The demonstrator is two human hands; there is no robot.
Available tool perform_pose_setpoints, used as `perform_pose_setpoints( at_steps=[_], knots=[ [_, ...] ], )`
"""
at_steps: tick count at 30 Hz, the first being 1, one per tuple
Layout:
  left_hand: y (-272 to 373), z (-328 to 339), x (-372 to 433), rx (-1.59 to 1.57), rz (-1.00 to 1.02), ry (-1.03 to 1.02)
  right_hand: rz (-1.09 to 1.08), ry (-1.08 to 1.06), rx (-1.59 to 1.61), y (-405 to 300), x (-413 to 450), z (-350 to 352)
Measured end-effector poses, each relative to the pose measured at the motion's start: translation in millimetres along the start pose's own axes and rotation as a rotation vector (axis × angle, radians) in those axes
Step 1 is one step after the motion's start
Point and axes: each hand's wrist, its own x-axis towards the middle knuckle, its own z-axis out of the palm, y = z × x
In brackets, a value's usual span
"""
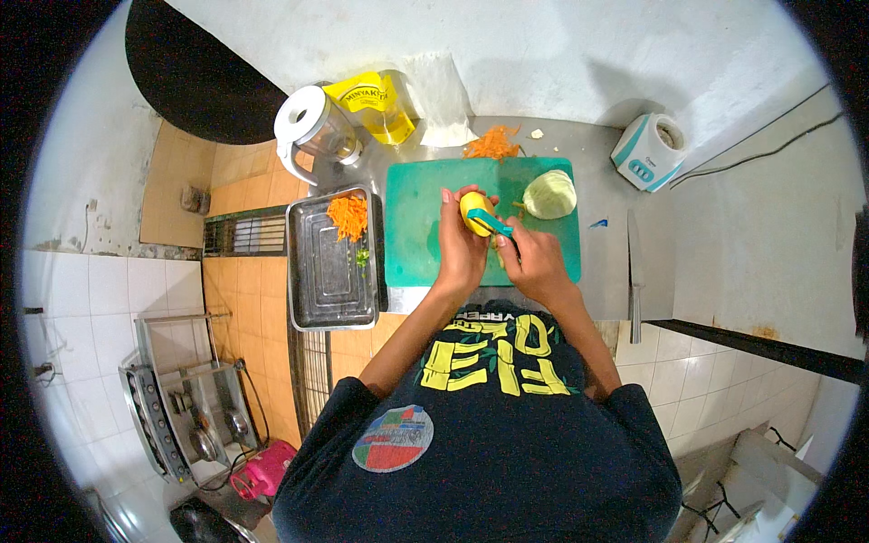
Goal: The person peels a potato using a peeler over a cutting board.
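My left hand (463,248) holds a peeled yellow potato or similar vegetable (475,206) above the green cutting board (414,224). In my right hand (536,258) is a teal-handled peeler (490,221), its head against the yellow vegetable. Some peelings lie on the board, partly hidden below my hands. A pale green cabbage (550,195) rests on the board's right part. Shredded carrot (494,143) is heaped at the board's far edge.
Left of the board, a metal tray (293,271) holds shredded carrot (348,218) and chopped greens (362,258). Behind stand a blender jug (319,132) and an oil pouch (380,108). At right are a knife (634,271), its handle over the table edge, and a blender base (650,153).
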Motion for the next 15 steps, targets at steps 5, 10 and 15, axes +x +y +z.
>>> perform_pose_setpoints(
  at_steps=[5, 10, 15],
  knots=[
    [-0.4, -2.1, -5.3, 0.214, 0.108, -0.249, 0.0, 0.011, 0.022, 1.3, -1.3, 0.1],
    [-0.2, -0.5, -7.1, 0.469, 0.181, -0.255, -0.007, 0.012, 0.094, 10.0, -2.8, 3.6],
    [2.9, 2.2, -8.7, 0.515, 0.2, -0.218, -0.051, 0.066, 0.14, 7.8, -2.7, 2.6]
  ],
)
